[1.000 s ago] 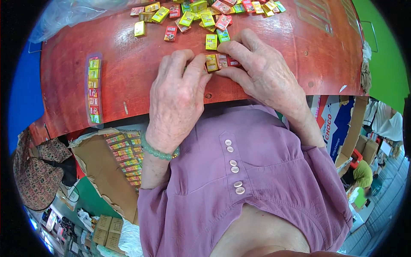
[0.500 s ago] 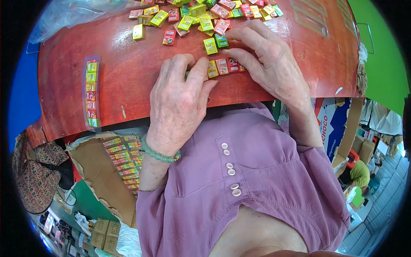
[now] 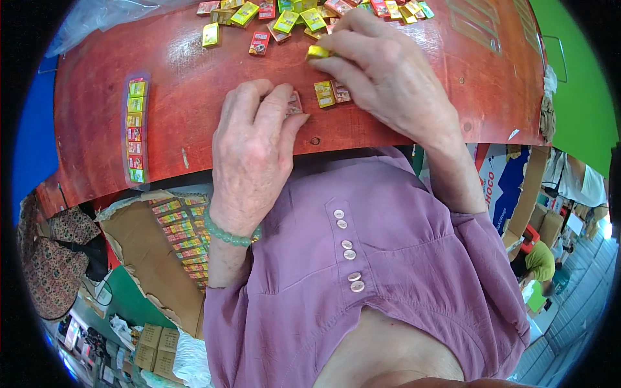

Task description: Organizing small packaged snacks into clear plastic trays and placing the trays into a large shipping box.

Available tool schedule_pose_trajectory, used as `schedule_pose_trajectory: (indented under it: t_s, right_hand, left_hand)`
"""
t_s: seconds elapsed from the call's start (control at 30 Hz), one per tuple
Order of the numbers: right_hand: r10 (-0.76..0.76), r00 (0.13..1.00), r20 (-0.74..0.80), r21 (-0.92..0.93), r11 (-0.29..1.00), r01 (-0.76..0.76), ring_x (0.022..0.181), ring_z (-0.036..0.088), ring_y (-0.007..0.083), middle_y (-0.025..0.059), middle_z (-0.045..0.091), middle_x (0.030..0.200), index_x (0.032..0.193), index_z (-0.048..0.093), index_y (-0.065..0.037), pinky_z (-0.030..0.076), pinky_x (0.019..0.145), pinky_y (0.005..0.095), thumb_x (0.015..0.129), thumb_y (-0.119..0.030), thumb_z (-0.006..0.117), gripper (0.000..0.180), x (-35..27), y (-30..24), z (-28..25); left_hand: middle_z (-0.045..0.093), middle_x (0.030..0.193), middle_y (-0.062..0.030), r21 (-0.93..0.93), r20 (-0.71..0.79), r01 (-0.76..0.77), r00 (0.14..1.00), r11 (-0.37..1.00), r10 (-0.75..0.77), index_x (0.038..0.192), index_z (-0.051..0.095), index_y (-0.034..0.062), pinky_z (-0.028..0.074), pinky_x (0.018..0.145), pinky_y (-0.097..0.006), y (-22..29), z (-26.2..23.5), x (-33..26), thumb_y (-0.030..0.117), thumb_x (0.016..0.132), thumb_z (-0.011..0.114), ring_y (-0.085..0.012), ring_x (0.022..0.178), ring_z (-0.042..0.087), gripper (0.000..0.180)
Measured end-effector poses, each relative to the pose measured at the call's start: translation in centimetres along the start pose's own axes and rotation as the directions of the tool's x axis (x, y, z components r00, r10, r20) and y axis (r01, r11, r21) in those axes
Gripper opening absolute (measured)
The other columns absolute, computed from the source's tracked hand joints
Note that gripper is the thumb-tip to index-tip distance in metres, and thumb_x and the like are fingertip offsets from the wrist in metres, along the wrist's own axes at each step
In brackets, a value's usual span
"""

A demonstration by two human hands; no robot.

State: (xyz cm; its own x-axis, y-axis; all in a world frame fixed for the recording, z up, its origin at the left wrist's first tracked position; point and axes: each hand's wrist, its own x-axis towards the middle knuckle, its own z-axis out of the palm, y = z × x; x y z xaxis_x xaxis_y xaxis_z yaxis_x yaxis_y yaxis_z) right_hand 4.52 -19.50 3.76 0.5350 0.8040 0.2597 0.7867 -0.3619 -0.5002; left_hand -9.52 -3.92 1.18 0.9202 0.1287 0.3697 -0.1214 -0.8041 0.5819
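Observation:
My left hand (image 3: 255, 152), with a green bead bracelet at its wrist, is closed low over the table. Its thumb and forefinger grip a small pinkish box (image 3: 294, 104); the other fingers hide whatever else lies under them. Farther up, my right hand (image 3: 394, 74) pinches a small yellow box (image 3: 316, 52) between thumb and fingers. Below that pinch, a yellow box (image 3: 324, 94) and a pinkish-brown box (image 3: 340, 92) stand side by side on the red table, partly beside the right palm.
A loose pile of small coloured boxes (image 3: 284, 22) lies at the far side. On the left is a clear plastic strip tray (image 3: 145, 132) filled with a row of boxes. Clear plastic sheeting (image 3: 97, 26) covers the far left corner. An open carton (image 3: 139, 246) of packed strips stands below the table edge.
My left hand has shifted slightly left, apart from the yellow box in the row. My right hand has moved from the row up to a yellow box near the pile and taken hold of it.

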Motion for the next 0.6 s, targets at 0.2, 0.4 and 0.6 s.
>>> schedule_pose_trajectory:
  t_s: [0.2, 0.4, 0.6]
  right_hand:
    - [0.241, 0.962, 0.128, 0.206, 0.942, -0.264, 0.092, 0.065, 0.0183, 0.0105, 0.068, 0.101, 0.112, 0.070, 0.003, 0.051, 0.084, 0.0315, 0.096, -0.006, 0.065, 0.019, -3.0, 0.7, -4.2]
    - [0.506, 0.841, 0.191, 0.479, 0.700, -0.530, 0.085, 0.064, 0.0082, 0.0030, 0.069, 0.097, 0.109, 0.070, 0.003, 0.053, 0.077, 0.0236, 0.097, -0.005, 0.067, 0.015, -5.8, 2.5, -4.5]
    - [0.485, 0.837, 0.253, 0.359, 0.757, -0.547, 0.086, 0.063, 0.0061, 0.0036, 0.066, 0.107, 0.112, 0.070, 0.002, 0.053, 0.074, 0.0221, 0.094, -0.004, 0.071, 0.019, -5.6, 2.5, -3.7]
  left_hand:
    - [0.059, 0.106, -0.0157, -0.007, 0.038, -0.027, 0.999, 1.000, 0.028, 0.110, 0.066, -0.0029, 0.053, 0.080, -0.044, 0.0, -0.2, -0.1, 0.002, 0.076, 0.080, -0.0347, 0.095, 0.061, 0.038]
    - [0.058, 0.110, -0.0155, 0.017, 0.065, -0.070, 0.995, 0.997, 0.069, 0.120, 0.064, -0.0018, 0.053, 0.081, -0.044, 0.1, -0.1, 0.3, 0.007, 0.076, 0.081, -0.0341, 0.099, 0.059, 0.048]
    - [0.055, 0.109, -0.0129, 0.053, 0.122, -0.051, 0.992, 0.997, 0.044, 0.123, 0.064, 0.0007, 0.053, 0.081, -0.042, 0.9, 0.2, 0.7, 0.013, 0.077, 0.082, -0.0317, 0.096, 0.058, 0.051]
